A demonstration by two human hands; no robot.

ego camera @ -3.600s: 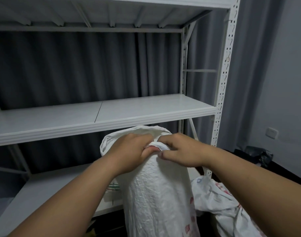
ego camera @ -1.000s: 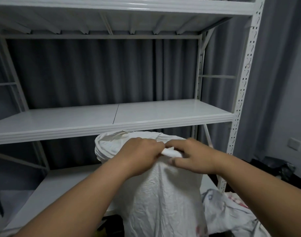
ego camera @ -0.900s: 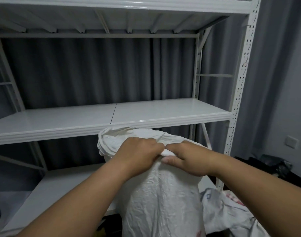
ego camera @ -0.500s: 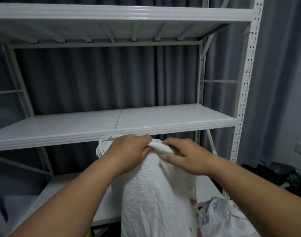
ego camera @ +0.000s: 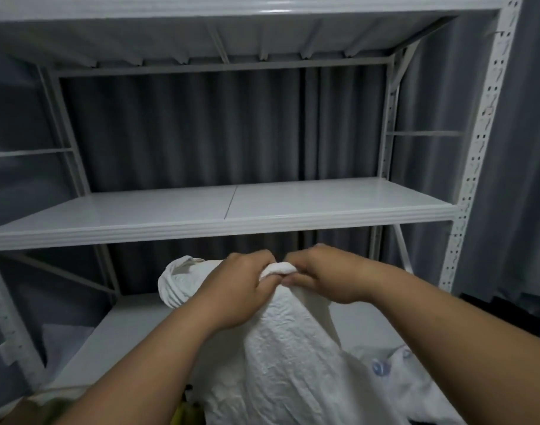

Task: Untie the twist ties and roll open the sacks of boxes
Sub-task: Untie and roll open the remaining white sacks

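While both hands meet at the top of the upright white sack (ego camera: 281,357), the left hand (ego camera: 236,289) and right hand (ego camera: 325,276) each pinch its rolled rim (ego camera: 277,268), apparently to turn the mouth down evenly. No twist tie is visible. A second sack (ego camera: 397,375) lies below the right hand, and a shelf (ego camera: 231,207) stands beyond both.

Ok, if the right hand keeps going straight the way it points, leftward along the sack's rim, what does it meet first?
The left hand. The right hand points left along the rolled rim of the sack, and both hold that rim almost knuckle to knuckle, though the exact gap is unclear.
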